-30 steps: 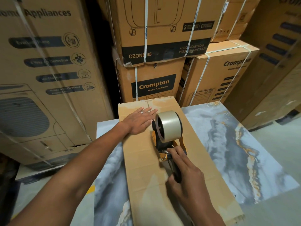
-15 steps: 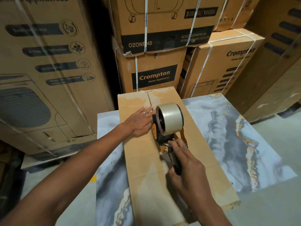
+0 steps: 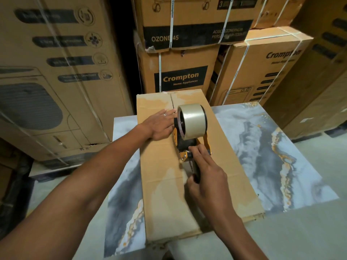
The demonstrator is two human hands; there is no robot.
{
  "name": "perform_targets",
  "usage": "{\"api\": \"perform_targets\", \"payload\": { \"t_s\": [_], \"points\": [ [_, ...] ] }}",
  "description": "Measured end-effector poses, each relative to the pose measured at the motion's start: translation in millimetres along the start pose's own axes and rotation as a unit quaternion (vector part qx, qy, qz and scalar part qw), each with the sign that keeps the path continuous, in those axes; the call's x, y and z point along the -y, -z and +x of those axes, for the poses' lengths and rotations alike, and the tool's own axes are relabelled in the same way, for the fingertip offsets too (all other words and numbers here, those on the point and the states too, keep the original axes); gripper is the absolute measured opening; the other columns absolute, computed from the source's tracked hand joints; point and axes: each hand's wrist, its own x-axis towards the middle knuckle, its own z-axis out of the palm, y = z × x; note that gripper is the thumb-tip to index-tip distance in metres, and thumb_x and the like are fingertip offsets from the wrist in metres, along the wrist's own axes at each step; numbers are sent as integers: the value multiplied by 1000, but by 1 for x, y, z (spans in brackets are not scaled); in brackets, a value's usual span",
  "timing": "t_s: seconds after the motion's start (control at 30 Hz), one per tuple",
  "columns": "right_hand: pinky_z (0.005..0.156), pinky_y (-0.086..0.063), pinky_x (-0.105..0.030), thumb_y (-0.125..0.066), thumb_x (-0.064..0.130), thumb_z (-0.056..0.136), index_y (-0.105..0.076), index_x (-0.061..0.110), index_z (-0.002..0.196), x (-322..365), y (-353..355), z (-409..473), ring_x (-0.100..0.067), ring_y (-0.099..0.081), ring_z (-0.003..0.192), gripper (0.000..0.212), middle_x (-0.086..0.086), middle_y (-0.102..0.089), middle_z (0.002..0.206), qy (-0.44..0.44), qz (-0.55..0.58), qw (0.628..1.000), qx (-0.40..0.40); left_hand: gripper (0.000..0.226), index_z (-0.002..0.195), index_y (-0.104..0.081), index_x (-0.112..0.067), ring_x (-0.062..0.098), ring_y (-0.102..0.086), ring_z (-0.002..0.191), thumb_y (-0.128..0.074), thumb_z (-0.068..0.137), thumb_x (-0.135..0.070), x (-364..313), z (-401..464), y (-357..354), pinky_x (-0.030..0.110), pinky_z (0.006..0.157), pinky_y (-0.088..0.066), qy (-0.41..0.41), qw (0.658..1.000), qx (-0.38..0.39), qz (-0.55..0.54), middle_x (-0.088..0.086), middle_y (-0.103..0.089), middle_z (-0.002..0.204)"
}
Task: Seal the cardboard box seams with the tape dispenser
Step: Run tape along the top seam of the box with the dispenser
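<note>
- The long brown cardboard box (image 3: 165,184) is lying closed on the marble-patterned table (image 3: 277,156).
- The left hand (image 3: 159,126) is pressing flat, fingers spread, on the box.
- The right hand (image 3: 208,177) is gripping the orange-and-black tape dispenser (image 3: 189,132) on the seam.

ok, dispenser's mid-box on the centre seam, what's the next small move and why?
Probably run the tape dispenser further along the seam toward the far edge: the seam there looks bare, the right hand grips the handle, and the left hand lies flat on the flap.
</note>
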Motion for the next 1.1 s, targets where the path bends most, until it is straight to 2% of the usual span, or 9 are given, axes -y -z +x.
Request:
{"api": "perform_targets", "payload": {
  "t_s": [0.2,0.33,0.43,0.6,0.73,0.87,1.1],
  "points": [
    [99,-49,-33,-71,4,75,-46,22,150,-1,5,-13,-18,-52,132,81,3,-35,160,11,-3,1000,-1,67,159,-22,-23,19,-10,156,-8,98,-46,-1,-1,0,47,126,-4,12,1000,20,-1,2,-21,167],
    [95,-51,-34,-74,3,71,-49,24,148,-1,10,-28,-18,-56,127,83,4,-38,158,5,-2,1000,-2,65,161,-13,-26,17,-3,156,-8,101,-48,5,2,-5,45,127,-2,14,1000,23,1,-2,-10,169],
    [86,-56,-37,-77,4,65,-52,25,145,-5,14,-46,-16,-58,119,86,5,-44,155,9,-9,1000,-13,62,162,-4,-26,15,1,156,-9,103,-46,8,3,-9,44,127,-1,13,1000,21,6,-5,-1,169],
    [72,-56,-28,-82,6,55,-56,23,141,-12,22,-69,-10,-49,120,91,6,-50,149,27,-21,999,-10,64,162,0,-24,16,2,156,-8,102,-47,7,2,-8,43,126,0,14,1000,16,14,-3,1,169],
    [82,-57,-33,-73,9,63,-54,25,143,-6,21,-69,-13,-59,118,84,6,-46,153,4,-3,1000,-4,64,161,4,-23,18,6,156,-6,104,-47,-7,-6,-10,47,126,-1,29,999,22,15,-1,7,169],
    [83,-58,-42,-69,9,70,-47,31,148,-1,21,-70,-25,-64,114,83,13,-37,158,-9,-9,1000,3,73,162,-3,-27,18,7,156,6,94,-54,-40,-34,-21,47,126,2,-18,999,28,14,-3,2,169],
    [92,-53,-36,-71,5,71,-47,30,148,0,22,-70,-21,-61,121,84,8,-38,158,-8,-8,1000,-3,71,162,-9,-28,14,4,156,3,96,-49,-51,-44,-25,45,126,1,-6,1000,17,9,-4,-4,170]
  ]
}}
